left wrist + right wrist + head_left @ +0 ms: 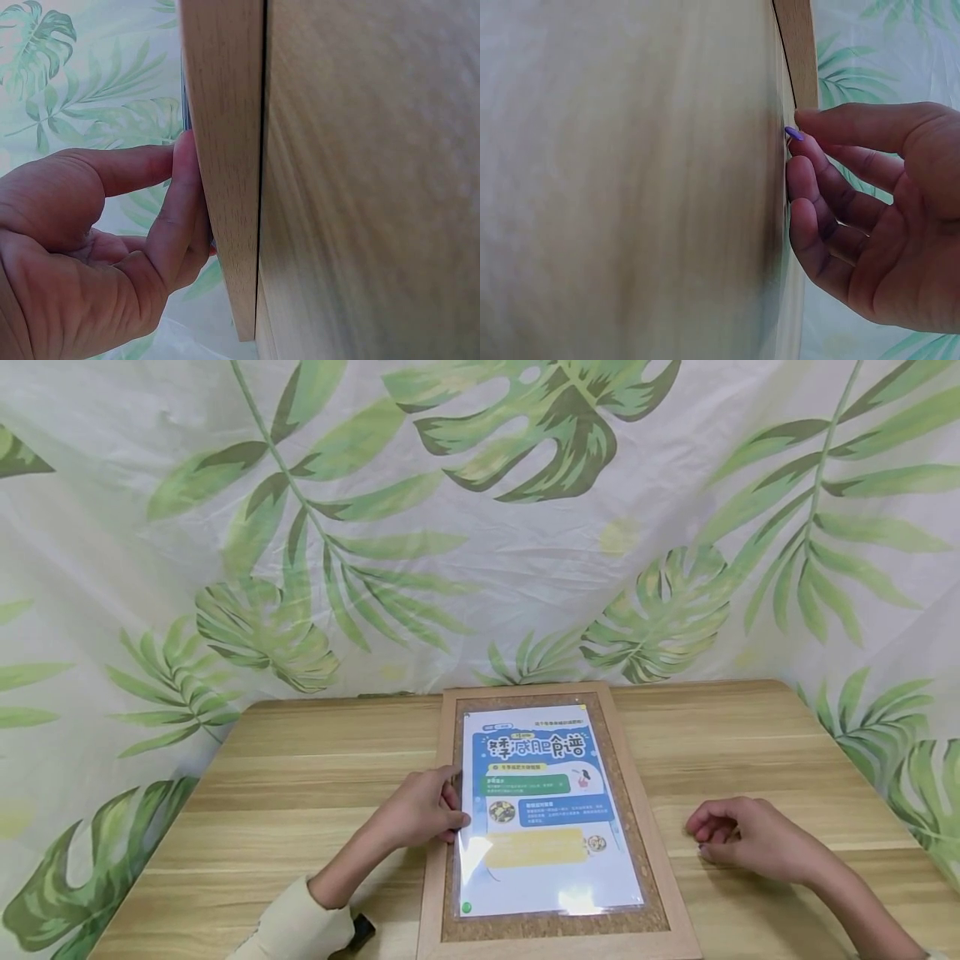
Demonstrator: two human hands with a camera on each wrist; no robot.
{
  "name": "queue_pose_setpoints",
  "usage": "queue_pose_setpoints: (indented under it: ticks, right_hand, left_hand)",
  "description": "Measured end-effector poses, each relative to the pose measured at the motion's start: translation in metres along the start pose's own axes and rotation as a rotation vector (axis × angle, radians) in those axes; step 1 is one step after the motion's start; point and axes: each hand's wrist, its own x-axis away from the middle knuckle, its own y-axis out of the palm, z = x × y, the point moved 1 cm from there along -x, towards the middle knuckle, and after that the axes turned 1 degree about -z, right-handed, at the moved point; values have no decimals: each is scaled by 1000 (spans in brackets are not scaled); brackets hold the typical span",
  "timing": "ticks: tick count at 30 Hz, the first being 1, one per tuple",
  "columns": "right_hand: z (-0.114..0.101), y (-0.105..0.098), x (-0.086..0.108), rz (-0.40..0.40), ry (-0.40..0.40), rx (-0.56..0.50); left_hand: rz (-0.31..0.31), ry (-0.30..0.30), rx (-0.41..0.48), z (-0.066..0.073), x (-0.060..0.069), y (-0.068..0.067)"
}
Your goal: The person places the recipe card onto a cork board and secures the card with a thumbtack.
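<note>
A laminated poster (540,885) with Chinese print lies on a wood-framed corkboard (555,929). My left hand (423,806) rests at the board's left side, its fingertips touching the frame and the poster's left edge. In the left wrist view, those fingertips lie against the wooden frame (225,112). Right of the board, my right hand (757,835) is low over the table. Its thumb and a finger pinch a small purple thumbtack (793,133), clear only in the right wrist view. A green thumbtack (467,907) sits at the poster's lower left corner, a yellow one (582,707) at the upper right.
The wooden table (322,777) has its far edge against a leaf-patterned curtain (525,568). A black object (362,932) shows beside the left sleeve (300,927). Light glares off the poster's lower part.
</note>
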Motion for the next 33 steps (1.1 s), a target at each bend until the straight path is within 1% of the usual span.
queue_pose_setpoints:
  ticks: [3, 9, 14, 21, 27, 33]
  right_hand:
    - [1, 0, 1, 4, -4, 12]
    - [1, -1, 1, 15, -39, 38]
    - [-1, -2, 0, 18, -26, 66]
    - [-4, -1, 1, 29, -21, 79]
    - [-9, 0, 2, 43, -27, 75]
    - [-14, 4, 0, 41, -61, 23]
  left_hand:
    - [0, 1, -3, 0, -1, 0]
    - [2, -5, -4, 0, -1, 0]
    - [5, -4, -3, 1, -1, -1]
    - [4, -3, 5, 0, -1, 0]
    - [9, -6, -2, 0, -1, 0]
    - [9, -8, 1, 1, 0, 1]
